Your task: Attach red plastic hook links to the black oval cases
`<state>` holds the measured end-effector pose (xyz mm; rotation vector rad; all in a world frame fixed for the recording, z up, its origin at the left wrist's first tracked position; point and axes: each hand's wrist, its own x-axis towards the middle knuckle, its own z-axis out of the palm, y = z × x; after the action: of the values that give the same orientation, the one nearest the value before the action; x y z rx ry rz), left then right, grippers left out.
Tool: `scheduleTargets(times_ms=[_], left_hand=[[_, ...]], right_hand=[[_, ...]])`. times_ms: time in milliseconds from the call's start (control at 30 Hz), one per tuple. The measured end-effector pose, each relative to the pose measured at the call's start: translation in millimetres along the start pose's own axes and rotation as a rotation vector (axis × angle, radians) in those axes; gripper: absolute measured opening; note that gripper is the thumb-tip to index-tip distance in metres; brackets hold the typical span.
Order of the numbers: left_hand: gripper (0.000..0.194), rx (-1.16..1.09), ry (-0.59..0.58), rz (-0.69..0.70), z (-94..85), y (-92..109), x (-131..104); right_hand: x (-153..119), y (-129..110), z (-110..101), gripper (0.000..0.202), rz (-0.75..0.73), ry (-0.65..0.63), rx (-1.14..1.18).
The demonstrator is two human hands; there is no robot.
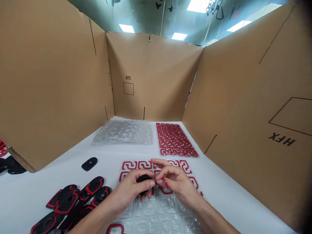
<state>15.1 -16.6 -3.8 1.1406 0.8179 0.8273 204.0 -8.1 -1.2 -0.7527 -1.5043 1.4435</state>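
Observation:
My left hand [138, 185] is closed around a black piece [143, 178], its thumb on top. Close beside it, fingertips nearly touching, my right hand [175, 183] pinches a small curved red strip [166, 183]. Both hands are over a clear plastic tray [146, 208] with moulded slots. Red curved strips [129, 165] fill the tray's far rows, while many near slots hold nothing. To the left lies a pile of black parts with red trim [67, 199], partly hidden by my left forearm.
One plain black part [89, 164] lies alone on the white table [107, 162]. Farther back are stacked clear trays [124, 131] and a tray full of red strips [174, 139]. Cardboard walls [158, 78] enclose the back and both sides.

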Motion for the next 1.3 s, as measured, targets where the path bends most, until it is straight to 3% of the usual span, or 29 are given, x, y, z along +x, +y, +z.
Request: scheduleTargets(times_ms=[133, 233, 333, 567, 833, 1300], left_hand=[[0.024, -0.037, 0.010, -0.011, 2.5, 2, -1], [0.024, -0.097, 0.053, -0.014, 2.9, 4, -2], [0.023, -0.124, 0.115, 0.008, 1.8, 6, -2], [0.025, -0.171, 0.237, 0.023, 0.0, 5, 0], [0.028, -0.223, 0.211, 0.000, 1.5, 8, -2], [0.026, -0.155, 0.172, 0.007, -0.9, 3, -2]], right_hand=[[1, 2, -1, 0.007, 0.012, -0.020, 0.008], [2, 2, 1, 0.019, -0.039, 0.018, -0.068], [3, 3, 3, 0.030, 0.000, 0.052, -0.067], [5, 5, 4, 0.025, 0.015, 0.114, 0.046], [2, 2, 5, 0.026, 0.033, 0.197, -0.067], [4, -6, 6, 0.038, 0.053, 0.142, -0.089]])
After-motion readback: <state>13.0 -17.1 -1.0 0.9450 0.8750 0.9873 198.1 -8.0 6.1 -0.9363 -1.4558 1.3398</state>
